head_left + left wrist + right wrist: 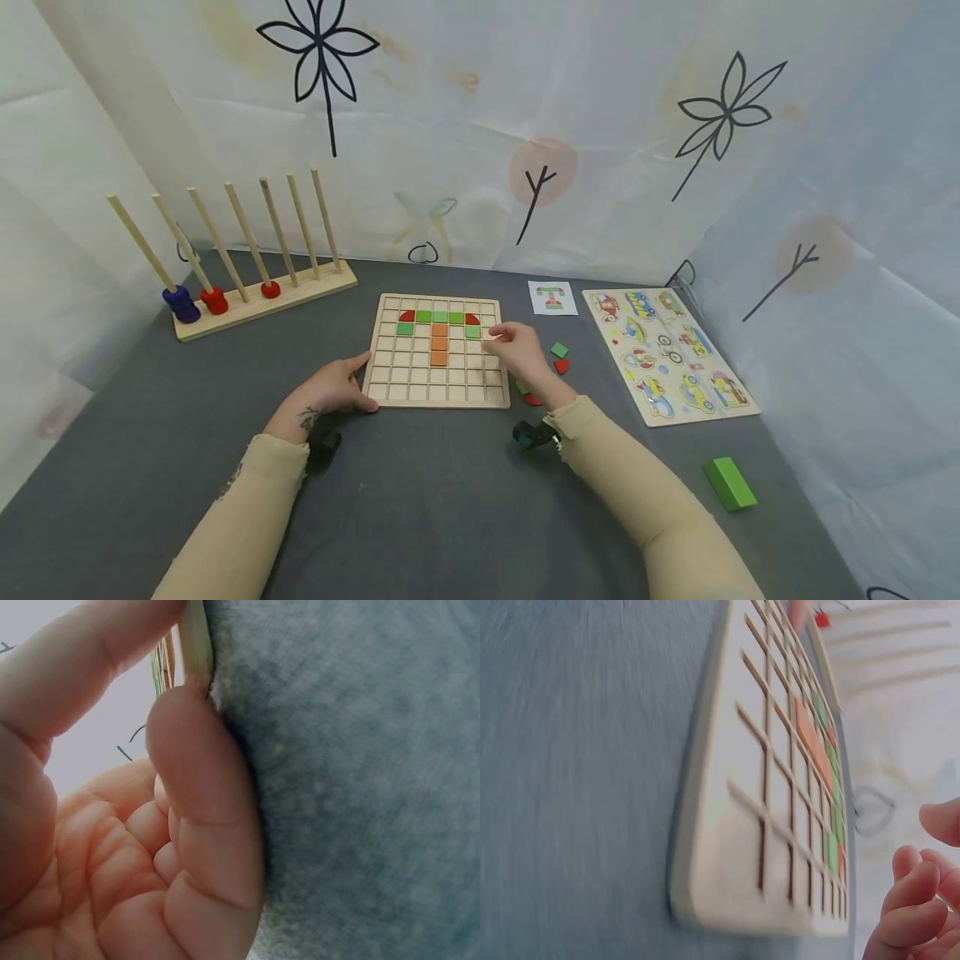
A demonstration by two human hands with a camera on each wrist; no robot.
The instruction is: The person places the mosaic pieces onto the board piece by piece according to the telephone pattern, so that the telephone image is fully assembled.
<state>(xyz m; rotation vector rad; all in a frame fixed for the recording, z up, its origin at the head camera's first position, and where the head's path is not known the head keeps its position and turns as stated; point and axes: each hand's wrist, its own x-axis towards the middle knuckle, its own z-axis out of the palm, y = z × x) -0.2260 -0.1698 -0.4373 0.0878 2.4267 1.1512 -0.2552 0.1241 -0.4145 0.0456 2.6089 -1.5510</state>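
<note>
A wooden grid board (397,390) lies on the grey table. In its cells sit green squares (440,317) in a row, red rounded pieces (472,319) at both ends of that row, and a column of orange squares (438,344). With thumb and index finger my left hand (330,387) holds the board's near left corner; in the left wrist view the thumb (202,772) lies at the board's edge. Over the board's right side is my right hand (519,350). The right wrist view shows its thumb and fingers (911,915) apart, nothing visible between them.
Loose green (559,350) and red pieces (562,366) lie right of the board, some partly behind the right wrist. A pattern card (536,302), a picture puzzle board (637,408) and a green block (730,483) are further right. A peg stand (307,288) with rings stands back left.
</note>
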